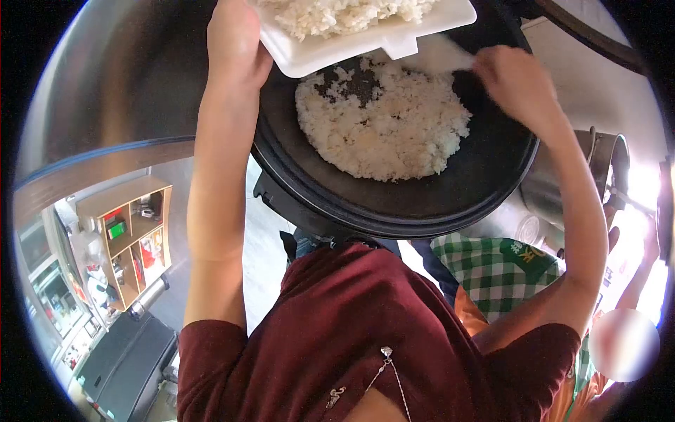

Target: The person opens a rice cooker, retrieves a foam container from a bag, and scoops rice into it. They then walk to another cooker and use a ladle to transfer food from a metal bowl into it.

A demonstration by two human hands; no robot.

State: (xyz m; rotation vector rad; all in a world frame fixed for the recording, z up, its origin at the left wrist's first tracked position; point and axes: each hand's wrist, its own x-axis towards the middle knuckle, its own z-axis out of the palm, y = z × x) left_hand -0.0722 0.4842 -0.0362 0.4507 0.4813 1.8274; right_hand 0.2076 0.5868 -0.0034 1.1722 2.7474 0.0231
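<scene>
White tray (337,53) is w/ L hand (239,46), up over the pan (422,219). Long axis runs sideways, off to R of that grip, R end angled a bit farther from the person; far side cut off by view edge. Small tab sticks out of its near edge. Paddle (439,56), pale & blurred, is just L of R hand (517,84): long axis abt sideways, blade pointing L, away from the fist, partly hidden by tray.

L grip: at tray's L end, has hold of it; fingers mostly hidden, so exact curl unclear. R grip: fingers curled in round paddle's handle end, no gap seen; blurry, so finger detail's unclear.

Rice (387,133) in pan lies btwn the 2 grips, nearer the person, wide patch w/ dark pan floor showing on its far L part. Tray rice (344,14) is just R of L grip. Can't tell if blade touches pan rice.

Pot (555,183) is R of & nearer than R grip. Co-worker's checked apron (478,274) is by R arm, nearer the person. Shelf (125,200) well L of L grip.
</scene>
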